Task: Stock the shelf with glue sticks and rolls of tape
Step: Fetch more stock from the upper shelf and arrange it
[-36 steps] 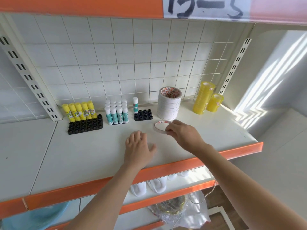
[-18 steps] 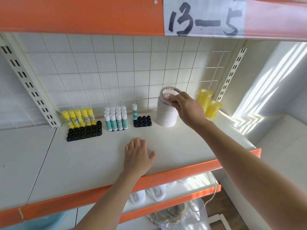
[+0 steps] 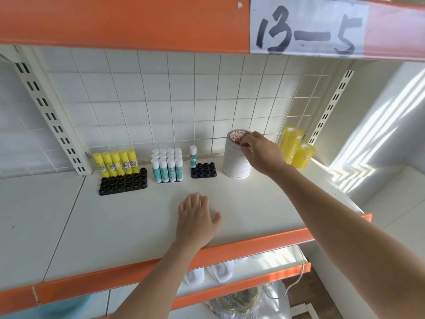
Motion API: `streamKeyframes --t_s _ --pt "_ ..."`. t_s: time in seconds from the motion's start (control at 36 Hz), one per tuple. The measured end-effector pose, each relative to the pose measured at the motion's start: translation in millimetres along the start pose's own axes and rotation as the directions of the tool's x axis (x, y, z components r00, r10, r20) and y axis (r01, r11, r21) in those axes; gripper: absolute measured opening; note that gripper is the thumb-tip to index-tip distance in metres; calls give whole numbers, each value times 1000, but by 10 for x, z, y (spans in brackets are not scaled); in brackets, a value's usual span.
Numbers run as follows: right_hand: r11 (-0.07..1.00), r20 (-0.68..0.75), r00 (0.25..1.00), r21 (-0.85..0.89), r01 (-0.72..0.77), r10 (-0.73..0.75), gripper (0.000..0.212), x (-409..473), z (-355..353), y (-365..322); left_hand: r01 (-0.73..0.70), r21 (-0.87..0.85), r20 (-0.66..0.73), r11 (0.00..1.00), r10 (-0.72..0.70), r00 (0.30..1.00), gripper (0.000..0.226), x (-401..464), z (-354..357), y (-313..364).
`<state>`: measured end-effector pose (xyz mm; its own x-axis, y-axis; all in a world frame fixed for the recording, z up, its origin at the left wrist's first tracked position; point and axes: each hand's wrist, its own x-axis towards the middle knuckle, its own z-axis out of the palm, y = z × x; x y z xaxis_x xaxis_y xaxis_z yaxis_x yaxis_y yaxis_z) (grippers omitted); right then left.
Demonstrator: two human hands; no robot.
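A tall stack of white tape rolls (image 3: 235,162) stands at the back of the white shelf (image 3: 138,226). My right hand (image 3: 262,153) reaches over the stack and its fingers hold the top roll (image 3: 236,137) at its right edge. My left hand (image 3: 196,221) lies flat on the shelf near the front, fingers spread. Yellow glue sticks (image 3: 116,163) stand in the back row of a black holder (image 3: 123,183). White-and-teal glue sticks (image 3: 167,165) are grouped beside it, and one more (image 3: 193,154) stands in a small black holder (image 3: 203,170).
Two stacks of yellow tape rolls (image 3: 295,149) stand at the back right by the slotted upright (image 3: 328,107). An orange rail (image 3: 230,252) edges the shelf front. The shelf above (image 3: 124,21) bears a "13-5" label. White items lie on the lower shelf (image 3: 216,271).
My right hand lifted a white tape roll from the shelf surface and brought it onto the top of the white stack. The left hand stayed flat on the shelf.
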<state>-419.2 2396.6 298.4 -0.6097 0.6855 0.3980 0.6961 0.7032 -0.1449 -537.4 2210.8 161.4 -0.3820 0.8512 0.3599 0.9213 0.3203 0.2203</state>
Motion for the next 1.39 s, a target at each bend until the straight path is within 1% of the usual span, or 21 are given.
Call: streamKeyframes --t_s 0.11,0.22,0.39,0.5,0.58,0.69,0.83,0.86,0.94,1.0,1.06,1.08,1.14,1.19,1.28,1.33,1.39 --pt "1000 38 999 -10 0 0 27 -14 -8 9 -3 4 4 1000 3 1000 47 4 -17 13" --pt "1000 39 999 -5 -13 13 26 -9 -8 8 -2 2 1 1000 2 1000 44 5 -30 14" --pt "1000 81 996 13 -22 21 25 9 -26 4 2 -7 37 1000 -2 999 48 4 -36 15" --pt "999 105 994 11 -31 30 26 9 -37 -2 10 1 52 1000 -10 999 45 7 -74 31" --pt "999 121 992 10 -40 39 28 0 -42 -21 10 0 61 1000 -10 998 44 10 -103 35" --pt "999 135 990 -15 -40 41 35 -56 -77 -60 10 6 115 1000 -11 993 44 6 -140 36" --pt "998 120 991 -49 -50 55 40 -212 -194 -112 -3 28 214 1000 -3 977 43 22 -239 59" --pt "997 121 991 -57 -45 52 41 -248 -225 -122 -17 46 255 999 5 967 44 34 -288 80" --pt "997 133 990 -67 -36 45 44 -342 -352 -146 -100 128 404 987 40 914 44 122 -442 111" --pt "997 131 990 -66 -38 46 47 -395 -465 -157 -165 146 512 975 69 856 41 209 -595 117" --pt "997 114 993 -65 -36 43 48 -454 -584 -164 -204 142 567 969 89 819 36 282 -778 151" --pt "998 105 994 -61 -36 42 47 -487 -642 -167 -207 130 570 970 97 816 34 317 -876 181" --pt "998 84 996 -50 -35 39 45 -550 -759 -170 -212 110 534 971 122 837 33 375 -1089 268" --pt "999 62 997 -34 -38 40 44 -617 -874 -180 -234 103 453 967 164 876 32 432 -1315 399" --pt "999 28 998 -11 -50 50 45 -743 -1048 -210 -250 32 313 968 228 922 25 469 -1630 639" --pt "999 1 999 -9 -53 53 46 -842 -1171 -217 -290 2 236 957 282 930 22 459 -1832 828" --pt "998 -28 998 -12 -59 58 46 -955 -1317 -202 -335 -8 183 942 331 926 24 416 -2039 1025"
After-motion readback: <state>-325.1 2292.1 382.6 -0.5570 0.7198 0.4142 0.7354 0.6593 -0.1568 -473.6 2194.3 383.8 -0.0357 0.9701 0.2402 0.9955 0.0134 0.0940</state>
